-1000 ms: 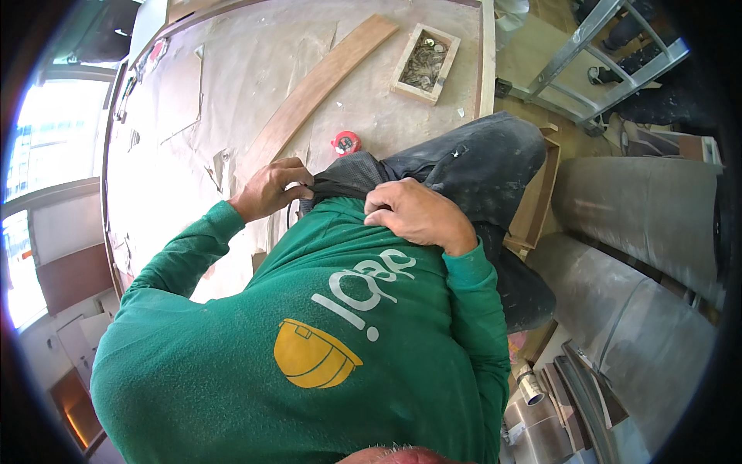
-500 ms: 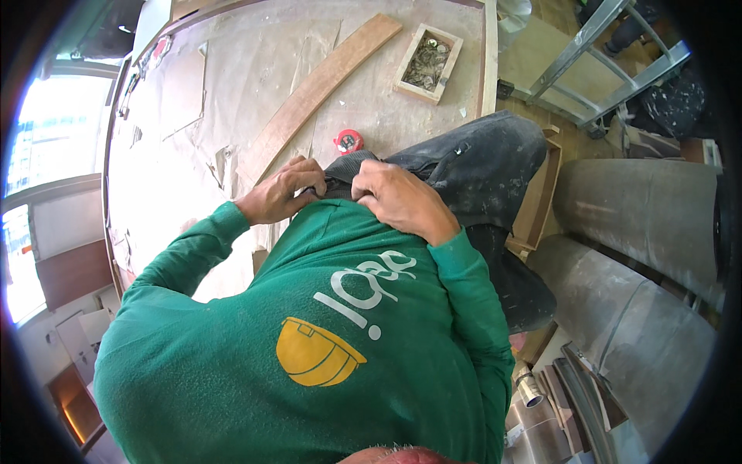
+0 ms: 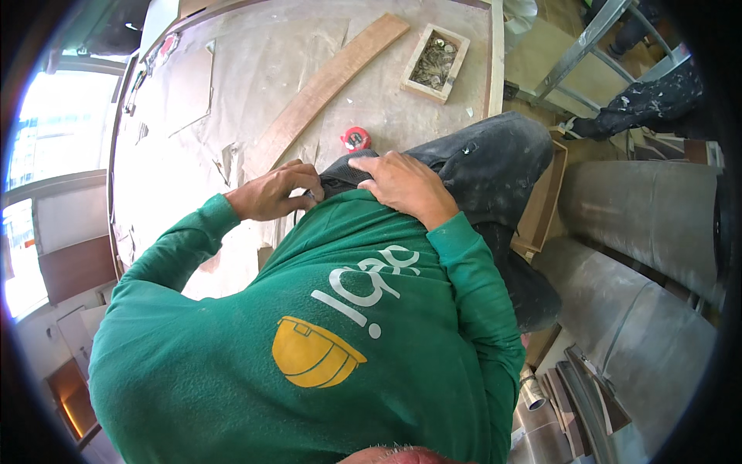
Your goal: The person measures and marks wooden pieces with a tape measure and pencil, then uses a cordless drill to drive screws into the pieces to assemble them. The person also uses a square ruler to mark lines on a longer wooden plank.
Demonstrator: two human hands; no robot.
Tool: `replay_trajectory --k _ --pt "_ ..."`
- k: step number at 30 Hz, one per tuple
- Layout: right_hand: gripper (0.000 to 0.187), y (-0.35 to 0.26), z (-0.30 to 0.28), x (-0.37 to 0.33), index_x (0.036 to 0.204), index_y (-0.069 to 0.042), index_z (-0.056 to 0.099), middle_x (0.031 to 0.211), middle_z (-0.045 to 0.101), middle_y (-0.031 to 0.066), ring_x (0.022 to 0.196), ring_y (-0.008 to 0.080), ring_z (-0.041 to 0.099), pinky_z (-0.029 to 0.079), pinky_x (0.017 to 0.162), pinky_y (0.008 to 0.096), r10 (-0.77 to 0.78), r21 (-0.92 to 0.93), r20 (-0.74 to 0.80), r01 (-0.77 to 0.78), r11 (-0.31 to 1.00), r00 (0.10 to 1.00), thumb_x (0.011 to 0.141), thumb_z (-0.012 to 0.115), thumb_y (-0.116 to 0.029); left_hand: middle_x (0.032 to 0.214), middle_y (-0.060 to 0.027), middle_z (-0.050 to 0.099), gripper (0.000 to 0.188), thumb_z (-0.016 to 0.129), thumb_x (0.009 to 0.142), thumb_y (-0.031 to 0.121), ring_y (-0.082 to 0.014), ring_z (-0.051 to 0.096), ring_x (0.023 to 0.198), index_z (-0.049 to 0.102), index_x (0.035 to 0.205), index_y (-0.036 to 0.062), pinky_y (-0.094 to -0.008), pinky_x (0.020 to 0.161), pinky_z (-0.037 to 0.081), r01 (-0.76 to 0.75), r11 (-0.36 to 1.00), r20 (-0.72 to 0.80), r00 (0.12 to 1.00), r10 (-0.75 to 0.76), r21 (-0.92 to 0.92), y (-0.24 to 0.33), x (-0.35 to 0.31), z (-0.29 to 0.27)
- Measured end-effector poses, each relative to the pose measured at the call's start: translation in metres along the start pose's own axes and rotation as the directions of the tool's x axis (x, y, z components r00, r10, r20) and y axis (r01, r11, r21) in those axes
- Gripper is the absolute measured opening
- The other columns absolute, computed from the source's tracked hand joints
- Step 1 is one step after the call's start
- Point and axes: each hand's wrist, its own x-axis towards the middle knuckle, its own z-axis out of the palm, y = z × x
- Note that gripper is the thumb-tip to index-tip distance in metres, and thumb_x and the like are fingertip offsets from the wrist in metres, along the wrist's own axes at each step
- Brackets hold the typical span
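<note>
My left hand (image 3: 272,191) is closed in a pinch on the edge of dark cloth (image 3: 340,176) at my waist, beside the hem of my green sweatshirt (image 3: 433,309). A small piece shows at its fingertips, too small to make out. My right hand (image 3: 411,185) lies on the sweatshirt's lower edge. Its index finger is stretched out over the dark cloth and its thumb is apart, with nothing seen in its grasp. Just beyond the hands, a red tape measure (image 3: 355,139) rests on the worktable (image 3: 255,69). My dusty dark trousers (image 3: 495,147) stretch off to the right.
A long wooden board (image 3: 332,85) and a small wooden box (image 3: 462,58) of small metal pieces lie on the table. A metal ladder (image 3: 580,46) and another person's spattered trouser leg (image 3: 649,104) are at the upper right. Large grey rolls (image 3: 634,216) lie on the right.
My right hand has loosened from its pinch on the cloth, and its index finger now stretches out. My left hand keeps its pinch. Another person's leg has come in at the upper right.
</note>
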Motion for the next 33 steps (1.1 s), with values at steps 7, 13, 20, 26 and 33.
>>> replay_trajectory --k 7,13,20,26,33 --pt "0.049 0.002 -0.001 0.016 0.137 -0.012 0.069 0.131 0.070 0.0188 0.121 0.0405 0.070 0.057 0.103 0.0504 -0.029 -0.179 0.002 0.029 0.983 1.000 0.096 0.081 -0.036 0.117 -0.0183 0.069 0.045 0.071 0.106 0.046 -0.0334 0.071 0.101 0.069 0.122 0.0035 -0.0447 0.090 0.057 0.245 0.969 -0.175 0.954 -0.244 -0.016 -0.030 0.019 0.003" --pt "0.041 0.001 0.009 0.032 0.126 -0.010 0.070 0.128 0.066 0.0133 0.127 0.0330 0.066 0.057 0.101 0.0510 -0.164 -0.326 -0.042 0.142 0.935 0.986 0.093 0.082 -0.033 0.134 -0.0179 0.064 0.087 0.064 0.099 0.077 -0.0271 0.065 0.120 0.059 0.140 0.0005 -0.0440 0.102 0.055 0.567 0.568 0.223 0.797 -0.561 -0.596 -0.081 0.017 0.034" --pt "0.011 -0.006 0.015 0.033 0.104 -0.011 0.073 0.123 0.063 0.0084 0.119 0.0299 0.065 0.056 0.090 0.0489 -0.397 -0.321 -0.069 0.356 0.878 0.915 0.097 0.069 -0.017 0.141 -0.0142 0.062 0.081 0.074 0.100 0.057 -0.0230 0.062 0.129 0.049 0.157 0.0048 -0.0404 0.108 0.054 0.432 0.216 0.319 0.854 -0.411 -0.876 -0.110 0.017 0.077" --pt "0.011 -0.014 0.024 0.025 0.103 -0.013 0.074 0.124 0.063 0.0061 0.118 0.0249 0.065 0.055 0.088 0.0440 -0.386 -0.589 -0.158 0.227 0.775 0.909 0.098 0.066 -0.018 0.133 -0.0108 0.064 0.075 0.083 0.095 0.030 -0.0214 0.064 0.124 0.047 0.154 0.0002 -0.0361 0.112 0.051 0.371 0.271 0.241 0.879 -0.413 -0.888 -0.058 0.018 0.047" --pt "0.013 -0.022 0.018 0.014 0.107 -0.011 0.075 0.124 0.064 0.0045 0.120 0.0214 0.066 0.057 0.085 0.0453 -0.289 -0.614 -0.215 0.100 0.783 0.933 0.099 0.067 -0.019 0.126 -0.0086 0.067 0.050 0.077 0.100 0.028 -0.0162 0.064 0.119 0.061 0.139 -0.0004 -0.0336 0.105 0.052 0.341 0.265 0.203 0.876 -0.437 -0.902 -0.044 0.018 0.038"
